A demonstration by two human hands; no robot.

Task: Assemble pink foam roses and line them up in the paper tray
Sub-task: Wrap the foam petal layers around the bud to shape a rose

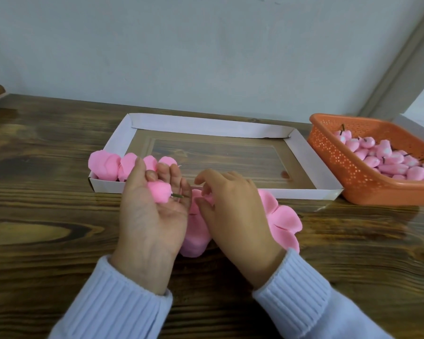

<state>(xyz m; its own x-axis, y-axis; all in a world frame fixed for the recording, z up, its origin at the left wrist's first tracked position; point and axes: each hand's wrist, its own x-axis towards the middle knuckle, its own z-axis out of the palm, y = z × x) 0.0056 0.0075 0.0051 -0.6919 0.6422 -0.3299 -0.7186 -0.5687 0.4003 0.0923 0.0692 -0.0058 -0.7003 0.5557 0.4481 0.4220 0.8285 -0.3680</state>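
Note:
My left hand point(152, 214) lies palm up in front of the paper tray point(301, 152) and holds a pink foam rosebud point(160, 191) with a short green stem between thumb and fingers. Beside it my right hand point(235, 206) rests on a stack of flat pink foam petal sheets point(285, 220) on the table, its thumb and forefinger pinching at the top sheet's edge. Several finished pink roses point(108, 165) stand in a row at the tray's near left corner, partly hidden by my left fingers.
An orange perforated basket point(338, 155) full of pink foam buds point(387, 159) with stems stands right of the tray. The dark wooden table point(47, 167) meets a pale wall at the back. A white object's edge shows at the far right.

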